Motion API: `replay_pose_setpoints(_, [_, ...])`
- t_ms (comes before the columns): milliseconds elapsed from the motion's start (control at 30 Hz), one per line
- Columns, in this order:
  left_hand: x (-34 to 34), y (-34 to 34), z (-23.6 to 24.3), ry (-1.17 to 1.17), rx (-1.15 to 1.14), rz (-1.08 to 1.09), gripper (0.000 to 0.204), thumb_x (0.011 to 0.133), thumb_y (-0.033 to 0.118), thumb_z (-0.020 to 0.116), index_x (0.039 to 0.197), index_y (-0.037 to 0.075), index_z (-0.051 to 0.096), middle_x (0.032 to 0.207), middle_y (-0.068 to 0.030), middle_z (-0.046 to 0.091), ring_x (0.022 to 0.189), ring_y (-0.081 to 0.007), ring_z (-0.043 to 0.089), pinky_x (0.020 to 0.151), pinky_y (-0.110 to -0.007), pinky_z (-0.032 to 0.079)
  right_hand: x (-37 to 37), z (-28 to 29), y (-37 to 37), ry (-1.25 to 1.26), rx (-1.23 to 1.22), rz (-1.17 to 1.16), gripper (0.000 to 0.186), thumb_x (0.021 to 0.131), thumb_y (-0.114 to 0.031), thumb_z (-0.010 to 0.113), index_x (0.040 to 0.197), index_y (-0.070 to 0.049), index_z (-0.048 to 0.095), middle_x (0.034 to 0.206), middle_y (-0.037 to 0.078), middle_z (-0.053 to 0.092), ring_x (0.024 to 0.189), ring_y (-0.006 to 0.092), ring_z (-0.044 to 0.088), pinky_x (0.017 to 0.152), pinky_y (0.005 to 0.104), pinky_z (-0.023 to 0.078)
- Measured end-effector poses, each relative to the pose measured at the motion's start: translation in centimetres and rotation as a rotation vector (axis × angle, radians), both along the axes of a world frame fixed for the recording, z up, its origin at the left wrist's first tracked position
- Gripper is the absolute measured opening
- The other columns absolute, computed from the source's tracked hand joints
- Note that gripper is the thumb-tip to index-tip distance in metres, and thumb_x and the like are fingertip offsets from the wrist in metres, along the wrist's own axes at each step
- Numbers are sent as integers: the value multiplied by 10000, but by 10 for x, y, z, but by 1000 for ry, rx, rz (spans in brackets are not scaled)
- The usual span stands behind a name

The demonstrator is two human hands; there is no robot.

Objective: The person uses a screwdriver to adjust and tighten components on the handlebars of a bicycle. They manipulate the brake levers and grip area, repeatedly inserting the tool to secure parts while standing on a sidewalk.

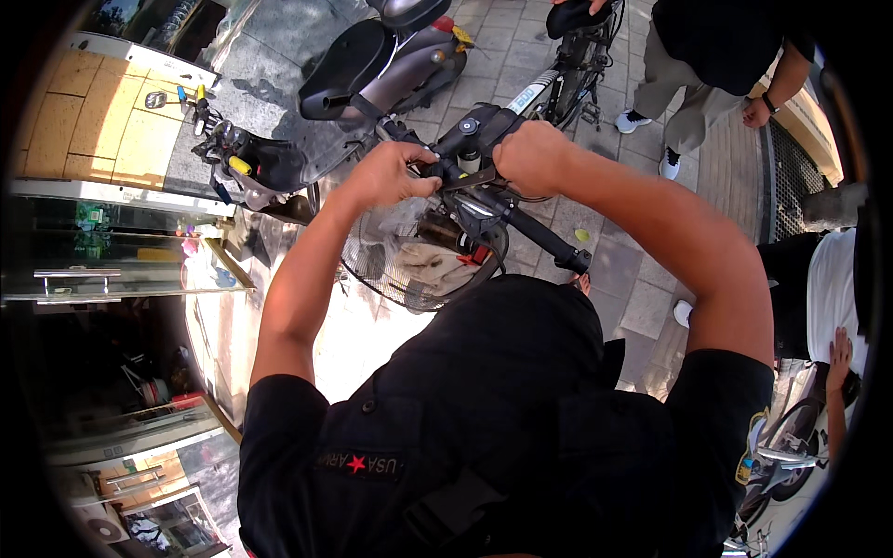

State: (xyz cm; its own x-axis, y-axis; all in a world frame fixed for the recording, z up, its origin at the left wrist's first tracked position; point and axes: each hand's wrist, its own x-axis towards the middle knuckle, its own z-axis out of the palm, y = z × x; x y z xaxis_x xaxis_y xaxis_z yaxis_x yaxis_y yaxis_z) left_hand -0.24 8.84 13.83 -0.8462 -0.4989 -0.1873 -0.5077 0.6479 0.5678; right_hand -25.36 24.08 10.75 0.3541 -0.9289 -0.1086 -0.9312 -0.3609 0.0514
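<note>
Both my hands work at the middle of a bicycle's black handlebar [538, 232]. My right hand [532, 158] is closed in a fist around one end of a dark, flat bar-like tool [470, 180]; its exact kind is not clear. The tool's other end lies over the handlebar's middle, close to my left fingertips. My left hand [395, 175] has thumb and fingers pinched together beside the handlebar clamp; what lies between them is hidden. Beyond my hands runs the white-and-black bicycle frame [532, 91]. Below the handlebar, a wire basket [379, 279] holds a pale cloth [437, 268] and a red-handled tool [476, 256].
A parked scooter [409, 70] stands ahead on the left, with another handlebar [219, 144] nearby. One person's hand [588, 6] is at the bicycle saddle. A second person [693, 74] stands ahead right, another [833, 298] at right. Glass shop doors [121, 246] line the left.
</note>
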Motion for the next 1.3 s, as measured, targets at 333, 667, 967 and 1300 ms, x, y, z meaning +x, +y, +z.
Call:
replay_pose_setpoints(333, [7, 2, -4, 33, 230, 167, 340, 907, 173, 800, 1175, -27, 742, 925, -50, 742, 822, -98, 669, 794, -294, 552, -39, -1, 32, -167, -141, -254, 436, 874, -375, 755, 1059, 7, 656, 978, 183, 743, 932, 367, 749, 824, 472, 583])
replay_pose_setpoints(667, [18, -17, 23, 419, 458, 430, 190, 1039, 140, 659, 1154, 22, 756, 761, 3, 669, 495, -33, 466, 463, -209, 362, 11, -13, 42, -246, -42, -348, 435, 889, -430, 730, 978, -4, 713, 914, 180, 763, 881, 366, 758, 768, 475, 589])
replay_pose_setpoints(967, [57, 32, 4, 637, 698, 518, 229, 1057, 136, 641, 1216, -7, 720, 818, -40, 703, 495, -42, 477, 467, -202, 366, -29, -45, 78, -806, 90, -788, 472, 913, -448, 716, 943, 22, 684, 856, 203, 728, 804, 393, 702, 729, 480, 528])
replay_pose_setpoints(1300, [87, 108, -43, 944, 1263, 737, 325, 1042, 222, 633, 1238, -33, 678, 791, -75, 689, 439, -117, 476, 475, -280, 403, -28, -71, 142, -1377, 282, -1260, 394, 970, -389, 731, 927, -2, 667, 755, 45, 631, 663, 123, 593, 628, 306, 476])
